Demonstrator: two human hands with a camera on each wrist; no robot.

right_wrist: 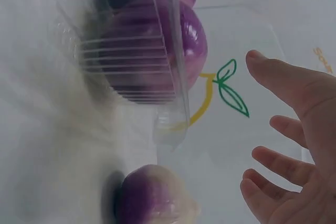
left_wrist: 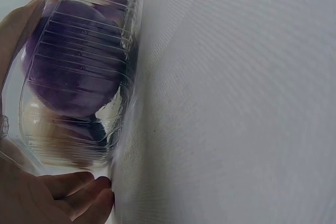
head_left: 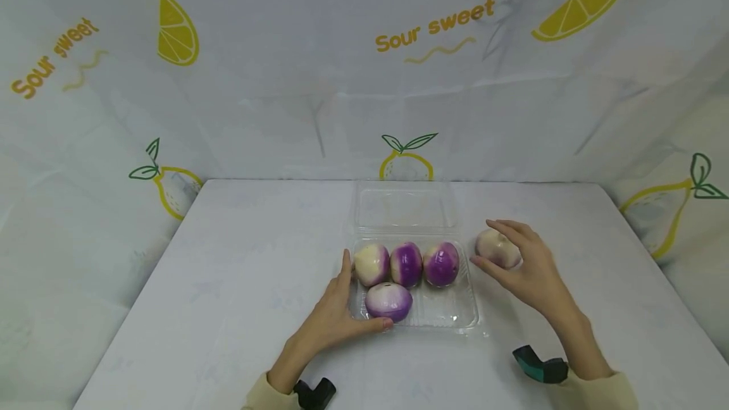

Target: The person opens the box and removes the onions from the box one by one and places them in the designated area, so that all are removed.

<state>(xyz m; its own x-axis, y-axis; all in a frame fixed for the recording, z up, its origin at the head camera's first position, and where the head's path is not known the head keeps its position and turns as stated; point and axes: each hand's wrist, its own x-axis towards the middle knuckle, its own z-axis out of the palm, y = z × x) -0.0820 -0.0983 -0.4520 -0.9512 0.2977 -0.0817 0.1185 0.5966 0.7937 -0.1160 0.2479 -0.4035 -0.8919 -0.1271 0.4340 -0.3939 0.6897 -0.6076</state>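
Observation:
A clear plastic clamshell box (head_left: 447,309) lies with its lid (head_left: 405,204) folded back. Inside are glossy purple-and-white onion-like bulbs: three in the far row, such as the right one (head_left: 441,264), and one bulb (head_left: 389,301) in the near left. My left hand (head_left: 333,315) rests at the box's near left corner, fingers along the left side and thumb at the front rim. To the right of the box sits a loose, paler bulb (head_left: 498,248). My right hand (head_left: 532,274) reaches over it with thumb and fingers spread; the right wrist view shows the loose bulb (right_wrist: 153,195) apart from the fingers.
The box stands on a white-covered table (head_left: 256,258). Behind it hangs a pale curtain (head_left: 285,68) with lemon prints and lettering. Dark devices are strapped to the left wrist (head_left: 315,393) and the right wrist (head_left: 541,366).

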